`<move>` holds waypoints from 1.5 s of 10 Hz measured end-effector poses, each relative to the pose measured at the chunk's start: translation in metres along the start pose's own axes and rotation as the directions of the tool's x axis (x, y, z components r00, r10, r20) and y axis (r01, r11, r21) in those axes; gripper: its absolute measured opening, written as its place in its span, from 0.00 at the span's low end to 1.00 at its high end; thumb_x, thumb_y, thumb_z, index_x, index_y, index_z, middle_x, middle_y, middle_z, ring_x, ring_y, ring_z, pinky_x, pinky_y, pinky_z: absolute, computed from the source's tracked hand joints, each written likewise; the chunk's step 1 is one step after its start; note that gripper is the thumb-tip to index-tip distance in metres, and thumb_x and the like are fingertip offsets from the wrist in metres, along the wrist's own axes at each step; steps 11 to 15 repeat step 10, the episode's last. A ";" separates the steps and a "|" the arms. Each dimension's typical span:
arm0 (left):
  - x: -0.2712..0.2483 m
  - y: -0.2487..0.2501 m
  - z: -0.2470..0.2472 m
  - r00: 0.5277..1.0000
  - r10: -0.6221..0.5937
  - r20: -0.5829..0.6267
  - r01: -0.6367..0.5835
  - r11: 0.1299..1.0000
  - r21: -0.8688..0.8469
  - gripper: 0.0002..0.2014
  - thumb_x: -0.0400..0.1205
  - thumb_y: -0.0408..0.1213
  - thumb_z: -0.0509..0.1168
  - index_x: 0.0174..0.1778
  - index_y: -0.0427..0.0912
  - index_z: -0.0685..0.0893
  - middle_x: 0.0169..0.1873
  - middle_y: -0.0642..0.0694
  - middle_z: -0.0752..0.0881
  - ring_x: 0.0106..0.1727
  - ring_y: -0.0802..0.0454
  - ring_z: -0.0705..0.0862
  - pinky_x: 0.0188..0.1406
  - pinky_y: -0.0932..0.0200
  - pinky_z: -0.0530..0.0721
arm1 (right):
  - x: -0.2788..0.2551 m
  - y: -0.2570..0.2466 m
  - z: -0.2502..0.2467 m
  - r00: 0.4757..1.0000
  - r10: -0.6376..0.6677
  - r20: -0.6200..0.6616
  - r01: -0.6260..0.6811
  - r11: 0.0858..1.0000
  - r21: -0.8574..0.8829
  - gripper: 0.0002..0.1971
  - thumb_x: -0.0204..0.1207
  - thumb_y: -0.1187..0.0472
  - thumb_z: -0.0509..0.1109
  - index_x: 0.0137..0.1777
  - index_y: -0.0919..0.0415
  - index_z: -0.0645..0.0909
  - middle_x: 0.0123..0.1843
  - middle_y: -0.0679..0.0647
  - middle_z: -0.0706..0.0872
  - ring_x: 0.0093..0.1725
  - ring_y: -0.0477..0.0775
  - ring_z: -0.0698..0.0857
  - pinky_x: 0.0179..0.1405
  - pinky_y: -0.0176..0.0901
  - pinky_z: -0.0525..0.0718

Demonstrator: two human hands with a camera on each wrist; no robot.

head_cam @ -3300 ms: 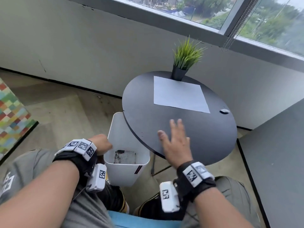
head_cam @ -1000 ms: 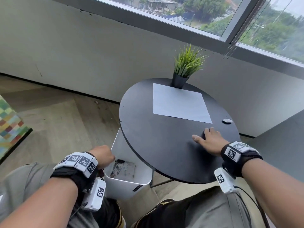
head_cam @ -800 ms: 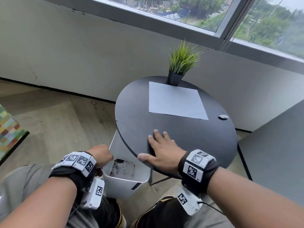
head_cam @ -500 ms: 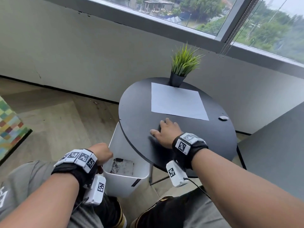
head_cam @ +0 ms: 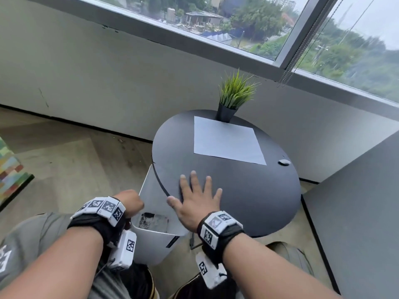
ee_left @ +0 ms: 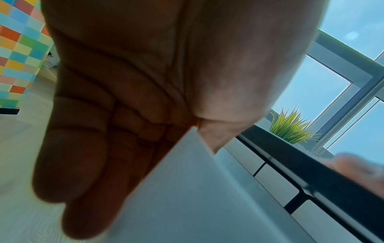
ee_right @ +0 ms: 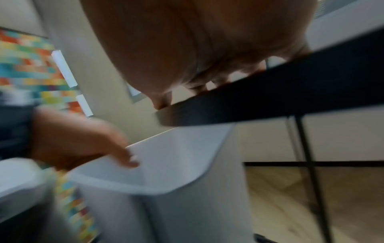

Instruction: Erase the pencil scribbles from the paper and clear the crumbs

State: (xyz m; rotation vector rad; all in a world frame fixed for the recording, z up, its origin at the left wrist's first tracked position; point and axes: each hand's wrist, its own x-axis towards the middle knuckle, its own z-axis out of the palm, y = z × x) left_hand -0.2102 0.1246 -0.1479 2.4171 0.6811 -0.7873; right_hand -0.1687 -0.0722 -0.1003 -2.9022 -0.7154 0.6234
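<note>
A white sheet of paper [head_cam: 226,140] lies on the round black table [head_cam: 259,190], and a small grey eraser [head_cam: 284,162] sits to its right. My right hand [head_cam: 195,198] lies flat, fingers spread, on the table's near left edge, just above a white bin [head_cam: 151,244]. My left hand [head_cam: 130,202] grips the bin's rim [ee_left: 193,164], holding the bin under the table edge. Dark specks lie on the bin's floor [head_cam: 154,221]. No scribbles show on the paper from here.
A small potted grass plant [head_cam: 234,98] stands at the table's far edge, touching the paper. A grey panel [head_cam: 356,212] rises at the right. The wall and window run behind. A colourful rug [head_cam: 10,169] lies on the wooden floor at left.
My right hand has slid along the tabletop from further in to the near left edge over the bin. The left hand has kept its hold on the bin's rim.
</note>
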 end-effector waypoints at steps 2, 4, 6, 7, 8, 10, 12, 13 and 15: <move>0.005 -0.004 -0.004 0.999 0.053 0.002 -0.053 0.994 0.099 0.16 0.87 0.35 0.57 0.60 0.30 0.86 0.59 0.33 0.87 0.60 0.39 0.87 0.39 0.62 0.75 | -0.002 0.001 -0.009 0.974 -0.128 -0.187 0.160 0.972 0.172 0.34 0.81 0.31 0.52 0.85 0.38 0.51 0.88 0.42 0.51 0.87 0.51 0.47 0.82 0.69 0.46; 0.005 0.000 -0.001 0.999 0.046 0.023 -0.049 0.981 0.190 0.17 0.88 0.32 0.54 0.66 0.28 0.82 0.64 0.31 0.84 0.65 0.36 0.83 0.53 0.55 0.78 | -0.012 0.009 0.016 0.993 -0.099 -0.058 0.096 0.995 -0.041 0.38 0.79 0.27 0.42 0.85 0.40 0.41 0.87 0.45 0.32 0.84 0.61 0.29 0.77 0.77 0.33; 0.010 0.004 -0.019 0.999 -0.024 -0.031 0.029 0.981 0.191 0.17 0.89 0.38 0.56 0.68 0.35 0.84 0.67 0.39 0.85 0.60 0.45 0.83 0.42 0.61 0.76 | -0.065 0.031 0.001 0.902 -0.380 -0.204 0.431 0.799 0.419 0.21 0.82 0.36 0.60 0.70 0.42 0.80 0.67 0.37 0.85 0.70 0.35 0.78 0.78 0.43 0.69; 0.022 0.000 -0.032 0.999 -0.035 -0.020 0.038 0.983 0.180 0.18 0.89 0.38 0.55 0.65 0.30 0.83 0.66 0.34 0.83 0.54 0.40 0.80 0.51 0.56 0.78 | -0.072 0.091 -0.025 0.938 -0.117 -0.326 0.294 0.769 0.568 0.08 0.82 0.55 0.69 0.56 0.47 0.88 0.47 0.41 0.92 0.49 0.42 0.90 0.57 0.47 0.85; 0.036 -0.003 -0.047 0.999 0.017 -0.045 -0.006 0.971 0.240 0.19 0.89 0.39 0.55 0.69 0.30 0.81 0.70 0.34 0.81 0.69 0.40 0.81 0.60 0.57 0.78 | -0.079 0.152 -0.047 0.941 0.105 -0.321 0.132 0.761 0.635 0.09 0.82 0.64 0.69 0.50 0.49 0.88 0.41 0.47 0.92 0.41 0.47 0.90 0.52 0.51 0.87; 0.066 -0.021 -0.072 0.995 -0.077 -0.063 0.092 0.951 0.294 0.22 0.92 0.42 0.52 0.75 0.31 0.76 0.75 0.37 0.77 0.76 0.44 0.75 0.61 0.66 0.75 | -0.069 0.222 -0.047 0.931 0.336 -0.142 -0.087 0.583 0.808 0.14 0.82 0.67 0.68 0.44 0.49 0.91 0.41 0.58 0.92 0.34 0.52 0.88 0.34 0.43 0.82; 0.066 -0.021 -0.072 0.995 -0.077 -0.063 0.092 0.951 0.294 0.22 0.92 0.42 0.52 0.75 0.31 0.76 0.75 0.37 0.77 0.76 0.44 0.75 0.61 0.66 0.75 | -0.069 0.222 -0.047 0.931 0.336 -0.142 -0.087 0.583 0.808 0.14 0.82 0.67 0.68 0.44 0.49 0.91 0.41 0.58 0.92 0.34 0.52 0.88 0.34 0.43 0.82; 0.066 -0.021 -0.072 0.995 -0.077 -0.063 0.092 0.951 0.294 0.22 0.92 0.42 0.52 0.75 0.31 0.76 0.75 0.37 0.77 0.76 0.44 0.75 0.61 0.66 0.75 | -0.069 0.222 -0.047 0.931 0.336 -0.142 -0.087 0.583 0.808 0.14 0.82 0.67 0.68 0.44 0.49 0.91 0.41 0.58 0.92 0.34 0.52 0.88 0.34 0.43 0.82; 0.066 -0.021 -0.072 0.995 -0.077 -0.063 0.092 0.951 0.294 0.22 0.92 0.42 0.52 0.75 0.31 0.76 0.75 0.37 0.77 0.76 0.44 0.75 0.61 0.66 0.75 | -0.069 0.222 -0.047 0.931 0.336 -0.142 -0.087 0.583 0.808 0.14 0.82 0.67 0.68 0.44 0.49 0.91 0.41 0.58 0.92 0.34 0.52 0.88 0.34 0.43 0.82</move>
